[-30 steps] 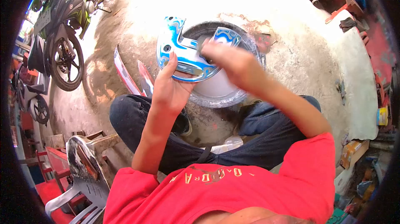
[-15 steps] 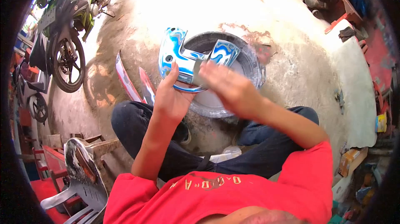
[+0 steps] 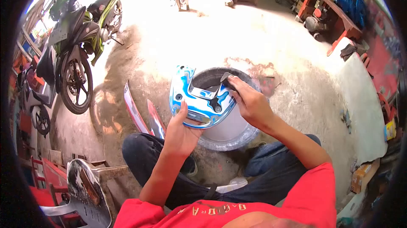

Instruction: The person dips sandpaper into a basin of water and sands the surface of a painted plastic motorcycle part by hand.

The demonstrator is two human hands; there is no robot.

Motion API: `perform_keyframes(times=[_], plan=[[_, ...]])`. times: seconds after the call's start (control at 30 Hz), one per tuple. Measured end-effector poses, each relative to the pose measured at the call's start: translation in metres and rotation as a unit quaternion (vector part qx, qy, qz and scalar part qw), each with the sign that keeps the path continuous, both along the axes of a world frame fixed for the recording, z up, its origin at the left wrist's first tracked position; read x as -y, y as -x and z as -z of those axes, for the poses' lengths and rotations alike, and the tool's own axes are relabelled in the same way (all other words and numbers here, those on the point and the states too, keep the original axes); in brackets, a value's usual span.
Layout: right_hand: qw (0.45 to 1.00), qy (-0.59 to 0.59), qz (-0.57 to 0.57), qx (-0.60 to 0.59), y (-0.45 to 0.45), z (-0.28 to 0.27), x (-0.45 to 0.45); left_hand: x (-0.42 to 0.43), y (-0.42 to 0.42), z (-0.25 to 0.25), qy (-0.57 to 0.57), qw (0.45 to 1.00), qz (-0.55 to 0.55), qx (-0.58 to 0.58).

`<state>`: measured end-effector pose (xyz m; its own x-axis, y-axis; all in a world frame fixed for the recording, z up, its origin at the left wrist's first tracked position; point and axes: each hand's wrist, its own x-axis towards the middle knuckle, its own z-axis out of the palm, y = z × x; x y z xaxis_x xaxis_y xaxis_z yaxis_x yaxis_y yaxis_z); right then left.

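Over the round basin, the left hand gripped the blue-and-white plastic panel by its near edge, thumb on top. The right hand pinched a dark grey sanding sheet against the panel's far-right arm, fingers close together.

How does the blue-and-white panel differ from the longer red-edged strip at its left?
The panel is broad with a deep notch; the strip is slim and tapers to a point. The panel is blue and white, the strip red and greyish. The panel is in the left hand, the strip on the floor. Both look patchy.
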<state>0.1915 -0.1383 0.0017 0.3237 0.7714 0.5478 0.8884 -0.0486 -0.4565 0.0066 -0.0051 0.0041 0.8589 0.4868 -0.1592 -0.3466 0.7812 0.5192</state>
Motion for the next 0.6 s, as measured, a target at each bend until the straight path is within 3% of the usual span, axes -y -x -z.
perform_keyframes(times=[0.1, 0.2, 0.33, 0.47, 0.57, 0.6], plan=[[0.986, -0.004, -0.119, 0.113, 0.034, 0.008, 0.01, -0.002, -0.002, 0.006, 0.003, 1.0, 0.003, -0.01], [0.977, -0.001, -0.2, 0.077, 0.05, -0.013, 0.018, -0.002, -0.001, 0.005, 0.015, 1.0, 0.019, -0.004], [1.0, 0.003, 0.005, -0.017, 0.007, -0.005, 0.003, -0.001, 0.001, 0.003, 0.019, 1.0, 0.018, 0.014], [0.972, -0.007, -0.197, 0.131, 0.055, -0.02, 0.016, -0.009, 0.003, 0.023, 0.036, 0.998, 0.051, 0.024], [0.994, -0.007, -0.075, 0.082, 0.005, 0.004, 0.004, -0.002, 0.003, 0.013, 0.025, 0.999, 0.032, 0.011], [1.0, -0.021, 0.003, 0.0, -0.002, 0.0, -0.001, 0.001, 0.0, 0.007, 0.016, 1.0, 0.014, 0.007]])
